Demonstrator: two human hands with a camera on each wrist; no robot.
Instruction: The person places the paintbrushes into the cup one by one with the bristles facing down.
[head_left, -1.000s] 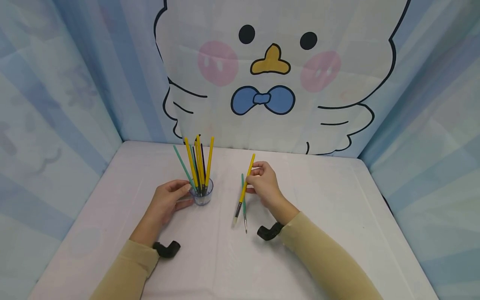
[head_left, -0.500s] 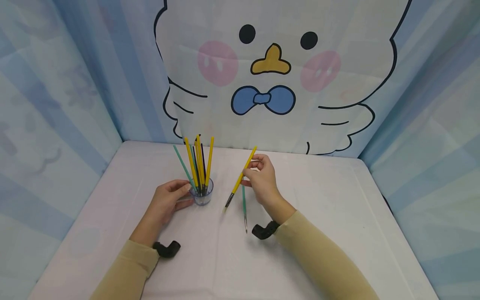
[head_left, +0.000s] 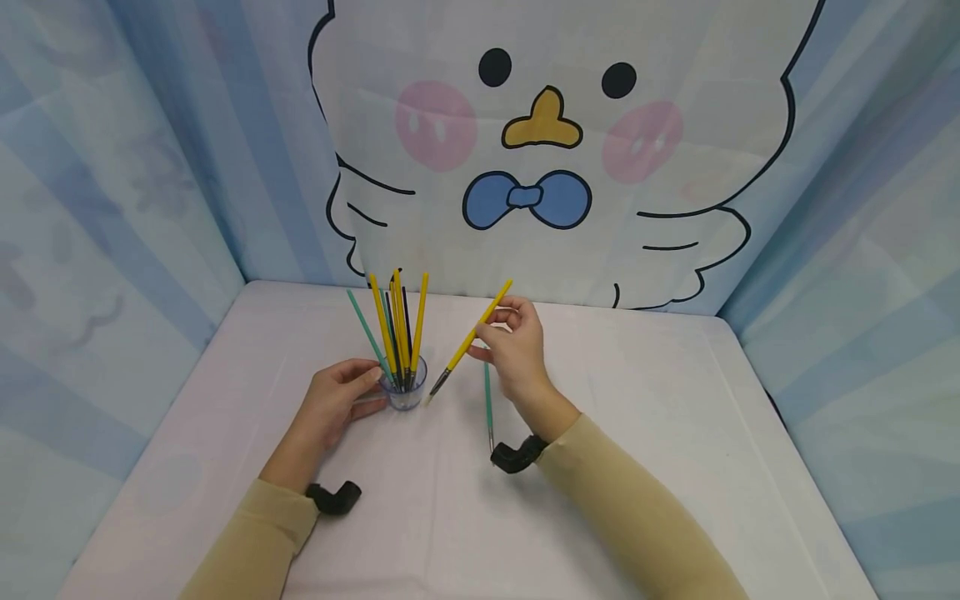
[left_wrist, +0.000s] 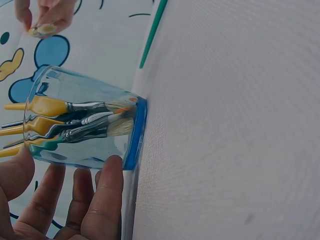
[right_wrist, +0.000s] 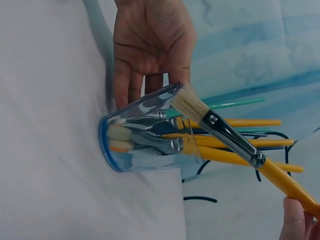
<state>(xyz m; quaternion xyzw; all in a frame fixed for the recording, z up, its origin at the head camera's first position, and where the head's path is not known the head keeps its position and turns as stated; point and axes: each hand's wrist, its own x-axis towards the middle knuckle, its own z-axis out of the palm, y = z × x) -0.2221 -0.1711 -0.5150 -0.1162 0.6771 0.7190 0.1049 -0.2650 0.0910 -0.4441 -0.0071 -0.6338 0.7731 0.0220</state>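
My left hand (head_left: 333,404) rests its thumb and fairly straight fingers against the near side of a clear plastic cup (left_wrist: 85,150) with a blue base. Several paintbrushes with yellow, green and dark handles (head_left: 397,325) stand in it, bristles down. Between thumb and fingers my right hand (head_left: 517,350) holds a yellow paintbrush (head_left: 468,342) by its handle. The brush is tilted, with pale bristles (right_wrist: 190,104) pointing down towards the cup, just right of it in the head view. Beneath the right hand a green paintbrush (head_left: 488,400) lies on the table, partly covered.
The white-covered table (head_left: 420,517) ends at a backdrop (head_left: 442,250) with a cartoon bird. Blue patterned curtains (head_left: 97,250) close off both sides. Black curved pieces (head_left: 519,455) stick out at both wrists.
My right hand has moved up and left with the yellow paintbrush, bringing its bristles closer to the cup and tilting it more. The green paintbrush stays on the table. My left hand keeps its place.
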